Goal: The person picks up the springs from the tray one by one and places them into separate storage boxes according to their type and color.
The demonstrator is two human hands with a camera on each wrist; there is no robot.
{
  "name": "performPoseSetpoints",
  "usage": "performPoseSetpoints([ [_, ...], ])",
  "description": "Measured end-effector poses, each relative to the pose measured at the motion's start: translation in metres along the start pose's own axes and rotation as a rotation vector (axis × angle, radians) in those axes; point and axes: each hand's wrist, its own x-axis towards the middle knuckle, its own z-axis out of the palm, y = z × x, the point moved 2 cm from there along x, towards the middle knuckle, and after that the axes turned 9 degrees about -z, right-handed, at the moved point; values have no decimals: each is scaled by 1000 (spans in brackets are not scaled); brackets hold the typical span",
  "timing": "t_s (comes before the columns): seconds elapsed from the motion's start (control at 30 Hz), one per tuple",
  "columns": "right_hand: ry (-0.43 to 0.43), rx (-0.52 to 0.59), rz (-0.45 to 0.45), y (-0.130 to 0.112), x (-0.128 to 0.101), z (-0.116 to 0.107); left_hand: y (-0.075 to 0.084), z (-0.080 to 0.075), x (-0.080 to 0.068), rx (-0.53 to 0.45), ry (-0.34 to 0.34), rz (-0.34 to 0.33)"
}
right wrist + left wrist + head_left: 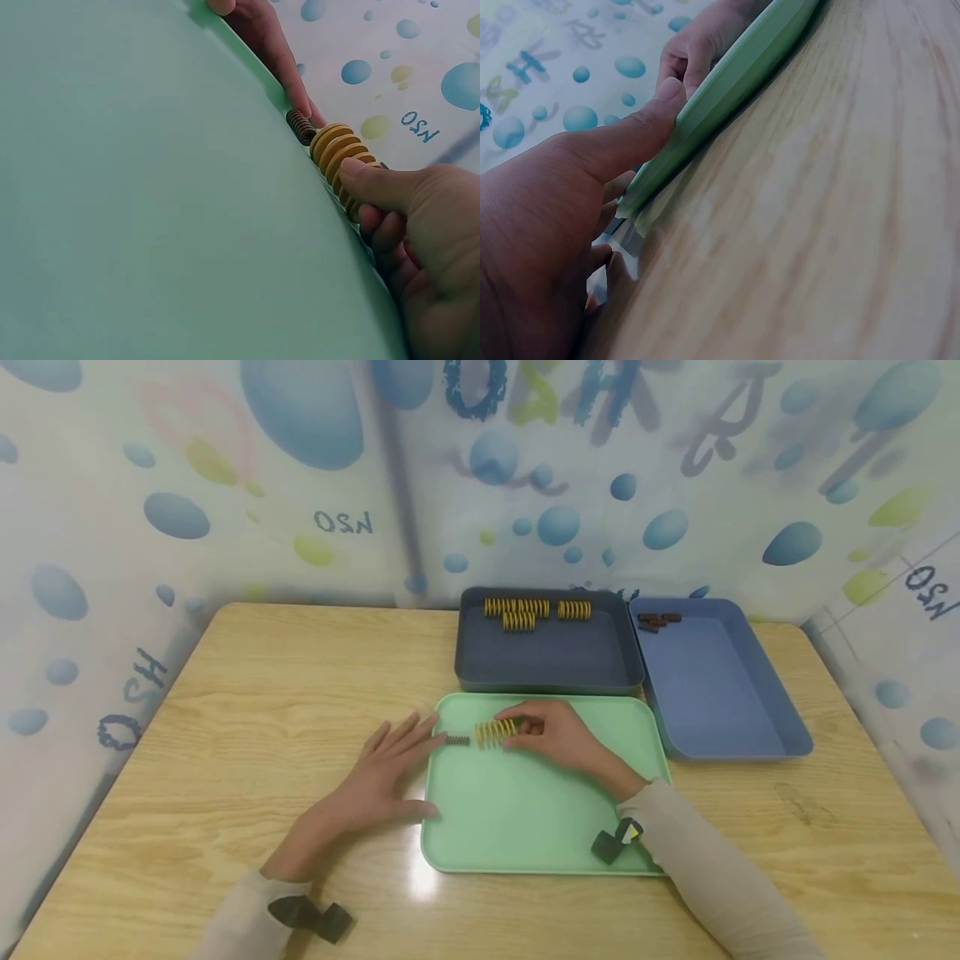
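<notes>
On a light green tray (525,814) lies a yellow coil spring (495,731), and my right hand (525,732) grips its right end with thumb and curled fingers. A small dark spring (457,740) lies just left of it. My left hand (408,752) rests flat on the table with straight fingers, its fingertips touching the tray's left rim close to the dark spring. In the left wrist view my thumb (649,120) presses the tray's rim (727,90). The right wrist view shows the yellow spring (336,150) under my thumb (375,184), and the dark spring (301,126) beyond it.
A dark grey tray (551,660) behind the green one holds several yellow springs (536,610). To its right a blue tray (712,693) holds several small dark springs (658,621). Patterned walls close off the wooden table (262,693) at the back and sides.
</notes>
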Motion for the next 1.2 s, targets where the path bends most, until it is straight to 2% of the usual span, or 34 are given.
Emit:
performPoseSetpoints([
  [0.43,24,96,58,-2,-1,-6,-1,1,-1,11,-2,-4],
  [0.8,40,171,47,-12,1,-35,-1,0,0,20,12,15],
  [1.2,97,76,83,-34,8,-73,-1,1,0,11,-1,0],
])
